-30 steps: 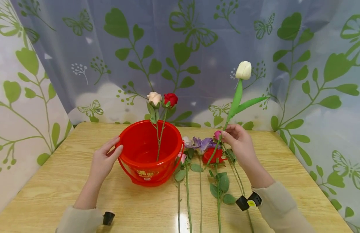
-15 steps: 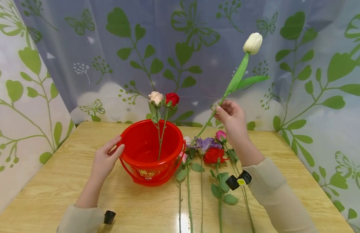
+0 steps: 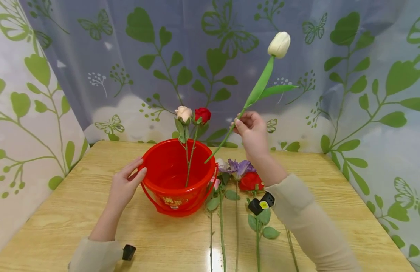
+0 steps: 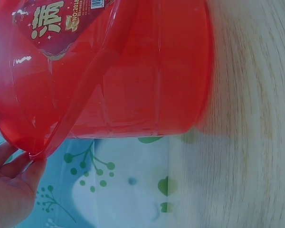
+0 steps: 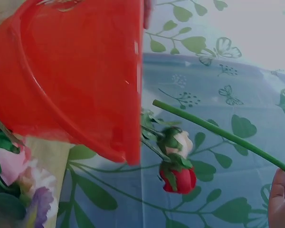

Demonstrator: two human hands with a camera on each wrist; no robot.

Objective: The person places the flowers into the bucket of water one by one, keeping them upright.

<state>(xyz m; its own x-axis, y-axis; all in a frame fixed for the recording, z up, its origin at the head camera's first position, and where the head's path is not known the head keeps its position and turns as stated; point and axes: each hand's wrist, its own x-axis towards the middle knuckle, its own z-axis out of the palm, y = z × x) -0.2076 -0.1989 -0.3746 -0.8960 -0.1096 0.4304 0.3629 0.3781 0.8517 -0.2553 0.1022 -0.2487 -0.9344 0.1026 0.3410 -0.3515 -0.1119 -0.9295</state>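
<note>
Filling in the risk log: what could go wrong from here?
1. The white tulip slants, its lower end near the red bucket's right rim; it may snag there if lowered.
2. The cream rose and red rose stand in the bucket; the tulip might knock them.
3. The right hand pinches the tulip by its thin stem, so it could twist.

Bucket [image 3: 192, 202] on tabletop [image 3: 169, 241], left of centre toward the far edge, backdrop [image 3: 155, 87] behind; two roses [image 3: 202, 115] stand in it, left hand [image 3: 126, 183] at its left rim. Loose flowers [image 3: 239, 169] lie right of bucket, heads toward the far edge, stems running nearward. Tulip [image 3: 259, 87] in right hand [image 3: 254, 133], aloft, stem end near and above bucket's right rim.
</note>
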